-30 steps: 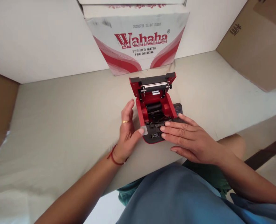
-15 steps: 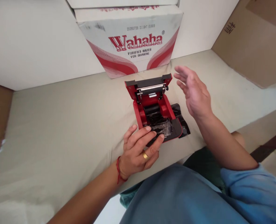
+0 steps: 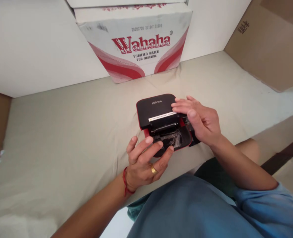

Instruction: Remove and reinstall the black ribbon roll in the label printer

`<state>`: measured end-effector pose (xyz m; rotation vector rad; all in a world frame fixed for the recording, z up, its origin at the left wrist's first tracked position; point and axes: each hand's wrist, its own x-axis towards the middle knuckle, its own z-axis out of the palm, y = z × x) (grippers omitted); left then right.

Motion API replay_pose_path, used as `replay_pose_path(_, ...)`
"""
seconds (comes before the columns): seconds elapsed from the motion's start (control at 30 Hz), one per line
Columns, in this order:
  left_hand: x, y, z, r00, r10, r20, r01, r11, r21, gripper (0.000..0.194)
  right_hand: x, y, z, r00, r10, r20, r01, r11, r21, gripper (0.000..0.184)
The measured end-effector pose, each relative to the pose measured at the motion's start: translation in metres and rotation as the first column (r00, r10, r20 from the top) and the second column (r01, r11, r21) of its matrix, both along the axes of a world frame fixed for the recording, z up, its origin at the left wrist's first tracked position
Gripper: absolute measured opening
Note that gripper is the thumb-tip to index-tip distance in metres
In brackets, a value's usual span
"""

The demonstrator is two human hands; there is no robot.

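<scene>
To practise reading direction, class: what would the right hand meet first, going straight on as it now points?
Probably the black lid: the right hand has fingers at the lid's right edge, though contact is unclear.

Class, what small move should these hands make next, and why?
Probably, the bare right hand should ease the rounded black, red-edged lid down: it rests at the lid's right edge, and the lid stands ajar, baring crinkled, shiny film beside the bare left hand.

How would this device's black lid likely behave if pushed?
The black lid probably feels stiff: it looks flat and unbent. It would likely pivot, given its tilt above the base. Its smooth-looking top may be slightly slippery.
</scene>
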<state>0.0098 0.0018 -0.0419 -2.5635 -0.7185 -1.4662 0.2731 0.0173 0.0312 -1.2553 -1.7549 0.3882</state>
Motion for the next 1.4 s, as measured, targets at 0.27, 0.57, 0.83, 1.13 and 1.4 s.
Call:
replay_pose_path(0.27,-0.002,0.004,-0.006,0.999,-0.049,-0.004,0.048,0.998,-0.028,0.047,0.004,-0.019,-0.022,0.988,0.075,0.134,-0.082,0.996,0.046,0.038)
replay_pose_path(0.57,-0.019,0.032,-0.020,0.918,-0.149,0.369,0.305,0.859,-0.412,0.066,-0.004,-0.023,-0.022,0.998,0.019,0.053,-0.018,1.000,-0.022,0.038)
replay_pose_path(0.83,-0.017,0.045,-0.015,0.940,-0.090,0.328,0.230,0.877,-0.421,0.054,-0.007,-0.022,-0.026,0.999,-0.005,-0.043,0.004,1.000,-0.026,0.042)
replay_pose_path(1.13,-0.013,0.043,-0.024,0.863,-0.050,0.503,0.394,0.691,-0.606,0.085,-0.016,-0.056,-0.022,0.985,0.149,0.083,-0.162,0.971,0.176,0.031)
replay_pose_path(1.4,-0.018,0.047,-0.023,0.790,-0.086,0.607,0.607,0.253,-0.753,0.120,-0.002,-0.074,-0.032,0.968,0.144,0.203,-0.190,0.955,0.226,0.038)
